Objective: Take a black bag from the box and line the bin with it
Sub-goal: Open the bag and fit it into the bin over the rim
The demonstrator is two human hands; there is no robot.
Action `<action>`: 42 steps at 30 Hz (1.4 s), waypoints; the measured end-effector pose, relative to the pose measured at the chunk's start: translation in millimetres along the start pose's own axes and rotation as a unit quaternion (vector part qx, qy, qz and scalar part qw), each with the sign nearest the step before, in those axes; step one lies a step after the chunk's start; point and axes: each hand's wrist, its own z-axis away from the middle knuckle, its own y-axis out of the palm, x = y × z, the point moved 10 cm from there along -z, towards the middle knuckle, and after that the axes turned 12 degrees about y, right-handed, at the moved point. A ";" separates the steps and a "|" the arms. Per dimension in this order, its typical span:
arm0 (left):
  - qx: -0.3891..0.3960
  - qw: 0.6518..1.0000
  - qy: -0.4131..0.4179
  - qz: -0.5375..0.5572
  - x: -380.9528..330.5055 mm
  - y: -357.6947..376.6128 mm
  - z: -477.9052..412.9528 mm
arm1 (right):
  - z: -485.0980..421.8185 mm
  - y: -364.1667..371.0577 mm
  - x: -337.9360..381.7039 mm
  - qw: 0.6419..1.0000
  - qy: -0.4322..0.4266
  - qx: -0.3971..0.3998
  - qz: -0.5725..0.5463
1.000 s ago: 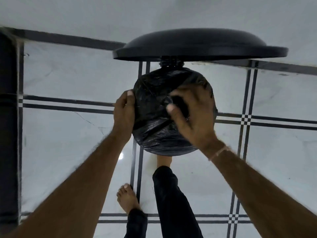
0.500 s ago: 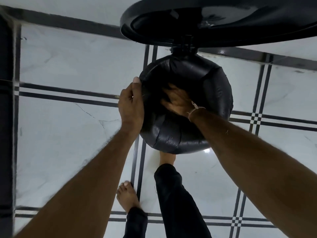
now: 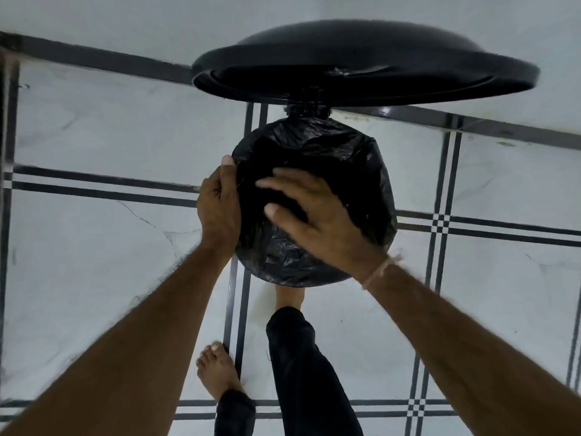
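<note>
A round pedal bin stands on the floor in front of me, seen from above, its raised black lid [image 3: 364, 61] tipped back on its hinge. A crinkled black bag [image 3: 352, 158] covers the bin's mouth and folds down over its rim. My left hand [image 3: 220, 206] grips the bag against the left side of the rim. Above the opening hovers my right hand [image 3: 317, 215], fingers spread, holding nothing. My right foot is partly hidden under the bin's front edge.
White marble floor [image 3: 94, 262] with black inlaid lines surrounds the bin. My left foot [image 3: 217, 369] stands bare behind it, both legs in black trousers. A dark vertical edge [image 3: 4, 215] runs down the far left.
My right hand has come up out of the bag's hollow and now spreads above the opening. The lid has swung from showing its underside to nearly edge-on. The left hand stays on the rim.
</note>
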 end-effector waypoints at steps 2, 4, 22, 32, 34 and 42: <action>-0.002 1.000 0.000 -0.002 -0.2 -0.8 -0.4 | -6.1 46.4 -0.4 0.995 0.010 0.056 0.087; -0.006 1.000 -0.001 -0.004 -1.6 -0.9 -0.6 | -25.7 81.1 -26.6 0.981 0.061 0.101 0.152; -0.021 0.999 -0.003 -0.031 -4.1 -1.1 2.5 | 64.9 47.7 -40.5 0.965 0.135 0.213 0.078; -0.030 0.999 -0.009 -0.036 1.5 -3.5 0.5 | 6.4 93.9 -84.8 0.935 0.252 0.243 -0.065; -0.028 0.999 -0.009 -0.031 2.0 -2.7 0.3 | 15.9 81.6 -88.3 0.931 0.266 0.212 -0.130; -0.019 1.000 0.000 -0.016 -0.3 1.0 0.5 | 0.7 35.6 -0.8 0.991 -0.001 0.092 0.094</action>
